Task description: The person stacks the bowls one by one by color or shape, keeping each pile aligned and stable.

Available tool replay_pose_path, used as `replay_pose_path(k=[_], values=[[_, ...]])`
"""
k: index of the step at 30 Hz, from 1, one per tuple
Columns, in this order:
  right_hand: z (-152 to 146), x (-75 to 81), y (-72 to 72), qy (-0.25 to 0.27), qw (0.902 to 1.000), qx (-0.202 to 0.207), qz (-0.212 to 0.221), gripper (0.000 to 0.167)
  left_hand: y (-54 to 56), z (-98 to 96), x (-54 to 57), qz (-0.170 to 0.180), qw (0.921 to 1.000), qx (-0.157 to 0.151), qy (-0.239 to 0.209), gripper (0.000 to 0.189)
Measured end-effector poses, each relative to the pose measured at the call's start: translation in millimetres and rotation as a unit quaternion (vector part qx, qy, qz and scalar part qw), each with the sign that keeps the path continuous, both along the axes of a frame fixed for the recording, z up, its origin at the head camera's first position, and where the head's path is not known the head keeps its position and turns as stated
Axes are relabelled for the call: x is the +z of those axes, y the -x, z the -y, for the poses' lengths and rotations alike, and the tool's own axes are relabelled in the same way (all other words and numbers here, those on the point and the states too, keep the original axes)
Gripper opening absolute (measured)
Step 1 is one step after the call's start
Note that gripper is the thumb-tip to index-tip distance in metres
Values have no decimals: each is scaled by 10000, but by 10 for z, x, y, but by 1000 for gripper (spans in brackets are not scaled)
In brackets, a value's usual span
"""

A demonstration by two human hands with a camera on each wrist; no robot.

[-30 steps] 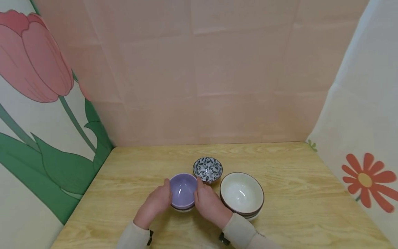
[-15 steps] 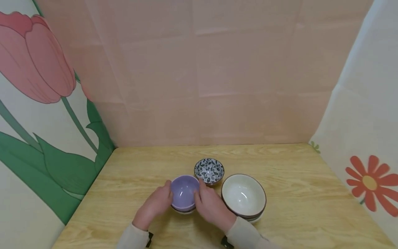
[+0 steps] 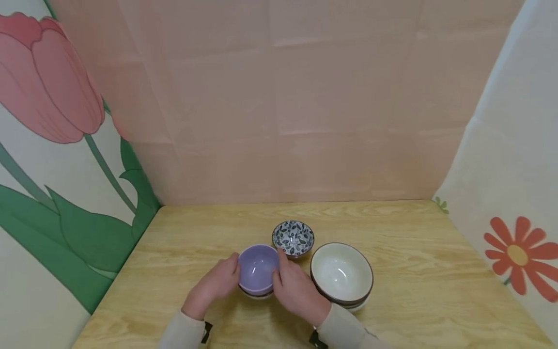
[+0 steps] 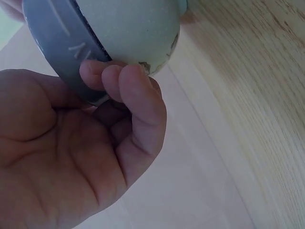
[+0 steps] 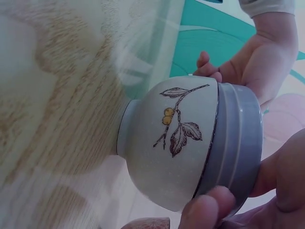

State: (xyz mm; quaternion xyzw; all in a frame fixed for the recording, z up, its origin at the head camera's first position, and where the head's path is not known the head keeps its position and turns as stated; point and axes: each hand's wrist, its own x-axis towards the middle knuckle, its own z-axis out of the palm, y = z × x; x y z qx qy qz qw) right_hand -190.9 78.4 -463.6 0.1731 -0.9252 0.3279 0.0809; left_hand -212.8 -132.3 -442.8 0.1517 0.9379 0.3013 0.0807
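Observation:
A purple bowl (image 3: 257, 271) sits nested in a white bowl (image 5: 159, 143), which has a printed twig with leaves and yellow berries. My left hand (image 3: 219, 280) grips the purple bowl's left side, its fingers curled under the rim in the left wrist view. On the opposite side my right hand (image 3: 298, 292) holds the same bowl, thumb and fingers at the rim. The white bowl stands upright on its foot on the wooden table (image 3: 187, 237). Much of it is hidden from above by the purple bowl.
Just behind my right hand stands a small bowl (image 3: 293, 238) with a dark leaf pattern. To the right is a stack of larger bowls, topped by a cream bowl (image 3: 341, 272) with a brown rim. A pink cloth backdrop (image 3: 279, 121) rises behind the table.
The head view shifts slightly. Both hands stay on the purple bowl, and the bowls keep their places.

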Motion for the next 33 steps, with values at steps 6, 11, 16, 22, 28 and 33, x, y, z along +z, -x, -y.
replay_pose_path(k=[6, 11, 16, 22, 28, 33], values=[[-4, 2, 32, -29, 10000, 27, 56, 54, -8, -10, 13, 14, 10000, -33, 35, 46], [-7, 3, 34, -25, 9999, 59, 143, 54, -27, -25, 36, 41, 9999, -6, 100, 48], [-17, -17, 25, -88, 9999, 30, 130, 53, -72, -45, 49, 109, 9999, 22, 22, 48], [-19, -35, 26, -85, 9999, 2, 67, 53, -102, -60, 67, 40, 10000, 11, 25, 48], [-8, -23, 34, -174, 9998, 13, 21, 52, -101, -54, 78, 197, 9998, 65, 11, 49], [-6, -14, 48, -201, 9997, 31, -114, 51, -98, -34, 68, 58, 10000, 23, -47, 44]])
